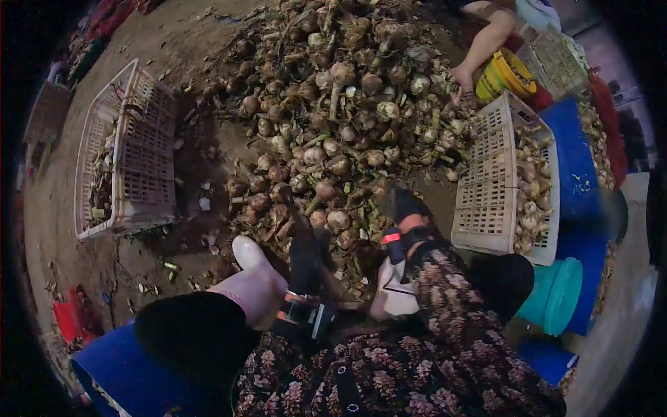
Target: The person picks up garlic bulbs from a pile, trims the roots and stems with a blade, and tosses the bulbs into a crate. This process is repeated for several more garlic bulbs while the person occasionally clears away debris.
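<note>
A large heap of garlic bulbs [340,149] with dry stems and loose skins lies on the ground in front of me. My left hand [306,260], in a dark glove, is low at the near edge of the heap; motion smears its fingers. My right hand [407,203], also dark-gloved, reaches to the heap's near right edge, beside several bulbs. Its fingers blend into the shadow, so whether it holds anything is hidden. A strapped device [306,313] is on my left wrist, and a band with a red light [392,238] is by my right wrist.
A white crate [149,149] with trimmings stands left; another white crate [486,187] holding garlic stands right. Beyond it are a yellow bucket [495,80] and another person's bare arm [490,38]. A teal bucket [561,295] is near my right knee. My white boots [253,274] flank my hands.
</note>
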Tool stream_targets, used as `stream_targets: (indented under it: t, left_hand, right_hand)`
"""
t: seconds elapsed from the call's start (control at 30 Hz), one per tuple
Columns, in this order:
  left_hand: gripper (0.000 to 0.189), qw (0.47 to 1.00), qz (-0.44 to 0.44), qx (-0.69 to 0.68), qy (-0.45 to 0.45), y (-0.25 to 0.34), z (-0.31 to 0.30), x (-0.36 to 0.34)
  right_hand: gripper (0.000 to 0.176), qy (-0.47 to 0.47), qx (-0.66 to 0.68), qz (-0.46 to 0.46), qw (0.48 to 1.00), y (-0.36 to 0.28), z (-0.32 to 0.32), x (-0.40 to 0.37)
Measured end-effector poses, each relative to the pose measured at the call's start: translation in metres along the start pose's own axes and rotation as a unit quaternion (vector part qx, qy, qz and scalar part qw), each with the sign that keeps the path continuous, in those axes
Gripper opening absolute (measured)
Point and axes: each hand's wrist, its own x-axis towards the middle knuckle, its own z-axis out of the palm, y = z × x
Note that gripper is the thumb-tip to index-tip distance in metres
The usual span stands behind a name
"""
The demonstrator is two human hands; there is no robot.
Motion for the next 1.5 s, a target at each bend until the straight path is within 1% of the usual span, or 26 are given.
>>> stream_targets:
  t: [0.17, 0.27, 0.37, 0.53, 0.6, 0.67, 0.73, 0.8, 0.87, 0.9, 0.97, 1.0, 1.03, 1.07, 1.1, 1.13, 1.17, 1.2, 1.23, 1.27, 1.3, 1.33, 1.4, 1.43, 1.47, 1.5]
  left_hand:
    - [0.032, 0.999, 0.012, 0.047, -0.020, -0.006, -0.001, -0.004]
    - [0.032, 0.997, 0.025, 0.067, -0.031, -0.009, 0.002, -0.004]
    - [0.032, 0.994, 0.050, 0.092, -0.040, -0.013, 0.007, -0.001]
    - [0.033, 0.971, 0.158, 0.175, -0.046, -0.025, 0.015, 0.018]
    - [0.033, 0.960, 0.190, 0.204, -0.022, -0.020, 0.019, 0.022]
    - [0.032, 0.964, 0.174, 0.198, 0.031, -0.007, 0.023, 0.014]
    - [0.032, 0.967, 0.150, 0.202, 0.046, 0.027, 0.020, 0.008]
    - [0.032, 0.969, 0.114, 0.218, 0.024, 0.064, 0.015, 0.001]
    - [0.029, 0.957, 0.149, 0.248, -0.002, 0.077, 0.011, -0.007]
    - [0.028, 0.950, 0.165, 0.264, -0.013, 0.081, 0.008, -0.011]
    - [0.028, 0.941, 0.196, 0.274, -0.013, 0.090, 0.004, -0.020]
    - [0.028, 0.936, 0.211, 0.280, -0.014, 0.092, 0.003, -0.023]
    - [0.033, 0.935, 0.205, 0.285, -0.042, 0.092, 0.001, -0.025]
    - [0.039, 0.933, 0.199, 0.290, -0.069, 0.092, 0.000, -0.026]
    - [0.044, 0.931, 0.193, 0.296, -0.097, 0.093, -0.001, -0.027]
    - [0.044, 0.929, 0.193, 0.300, -0.094, 0.095, 0.001, -0.029]
    - [0.043, 0.928, 0.192, 0.305, -0.092, 0.097, 0.003, -0.034]
    - [0.042, 0.927, 0.190, 0.310, -0.090, 0.097, 0.005, -0.038]
    - [0.039, 0.926, 0.233, 0.290, -0.060, 0.092, 0.008, -0.040]
    - [0.036, 0.922, 0.277, 0.269, -0.030, 0.084, 0.010, -0.041]
    - [0.032, 0.914, 0.322, 0.246, 0.000, 0.078, 0.012, -0.041]
    - [0.033, 0.909, 0.307, 0.282, -0.023, 0.080, 0.009, -0.044]
    - [0.033, 0.886, 0.301, 0.344, -0.074, 0.088, 0.009, -0.043]
    - [0.033, 0.886, 0.300, 0.339, -0.100, 0.087, 0.012, -0.039]
    - [0.033, 0.885, 0.294, 0.338, -0.124, 0.083, 0.012, -0.037]
    - [0.034, 0.885, 0.282, 0.340, -0.146, 0.077, 0.013, -0.037]
  right_hand:
    - [0.044, 0.006, -0.163, 0.060, 0.985, 0.003, 0.052, 0.039]
    - [0.044, 0.008, -0.181, 0.070, 0.981, 0.009, 0.059, 0.044]
    - [0.045, 0.015, -0.153, 0.053, 0.987, 0.015, 0.056, 0.042]
    - [0.047, 0.039, -0.052, -0.018, 0.998, 0.007, 0.037, 0.017]
    - [0.047, 0.045, -0.017, -0.053, 0.997, -0.005, 0.031, 0.006]
    - [0.048, 0.048, 0.011, -0.098, 0.994, -0.021, 0.024, -0.005]
    - [0.049, 0.048, 0.030, -0.148, 0.987, -0.040, 0.012, -0.022]
    - [0.049, 0.047, 0.036, -0.190, 0.980, -0.055, 0.003, -0.041]
    - [0.050, 0.037, 0.039, -0.222, 0.973, -0.064, -0.003, -0.056]
    - [0.050, 0.022, 0.051, -0.223, 0.973, -0.069, -0.005, -0.062]
    - [0.057, -0.079, 0.178, -0.140, 0.971, -0.076, -0.008, -0.069]
    - [0.054, -0.166, 0.275, -0.209, 0.924, -0.076, -0.017, -0.072]
    - [0.053, -0.207, 0.378, -0.124, 0.894, -0.065, -0.009, -0.074]
    - [0.052, -0.244, 0.474, -0.038, 0.845, -0.046, 0.007, -0.073]
    - [0.052, -0.277, 0.445, -0.051, 0.850, -0.041, 0.005, -0.072]
    - [0.053, -0.309, 0.416, -0.065, 0.853, -0.042, 0.000, -0.073]
    - [0.055, -0.329, 0.256, -0.174, 0.892, -0.039, -0.018, -0.069]
    - [0.055, -0.328, 0.210, -0.213, 0.896, -0.056, -0.035, -0.079]
    - [0.056, -0.323, 0.165, -0.251, 0.897, -0.075, -0.052, -0.090]
    - [0.055, -0.307, 0.243, -0.226, 0.892, -0.118, -0.073, -0.114]
    - [0.055, -0.306, 0.269, -0.241, 0.881, -0.101, -0.060, -0.116]
    - [0.054, -0.306, 0.296, -0.256, 0.868, -0.084, -0.047, -0.116]
    - [0.059, -0.350, 0.363, -0.078, 0.860, -0.023, -0.009, -0.113]
    - [0.062, -0.366, 0.398, 0.011, 0.841, -0.010, -0.005, -0.114]
    - [0.063, -0.318, 0.361, -0.110, 0.870, -0.032, -0.018, -0.121]
    - [0.058, -0.311, 0.304, -0.158, 0.887, -0.049, -0.030, -0.125]
